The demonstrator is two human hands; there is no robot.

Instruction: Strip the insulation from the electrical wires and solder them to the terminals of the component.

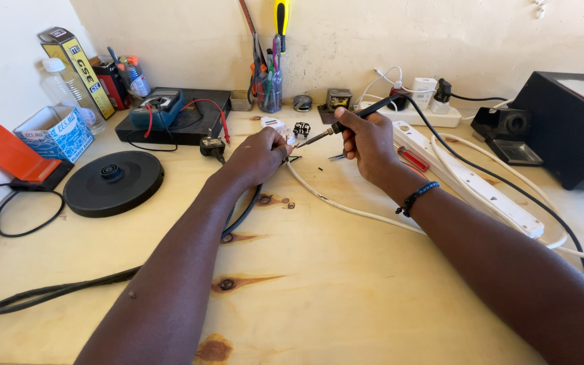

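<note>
Soldering in progress, not finished by the look of it: the right hand (368, 140) is clamped around the black handle of a soldering iron (346, 123) whose tip meets the opened white plug (280, 128) that the left hand (259, 157) pinches closed against the desk (319, 290), near the far middle; a small black part (301, 128) lies loose just behind the plug, and the white cable (346, 206) trails off to the right. The hands are near each other but not touching. Containers: a clear cup (270, 91) at the wall stands full of upright tools, and an open blue-and-white box (55, 132) sits at far left, contents not visible.
</note>
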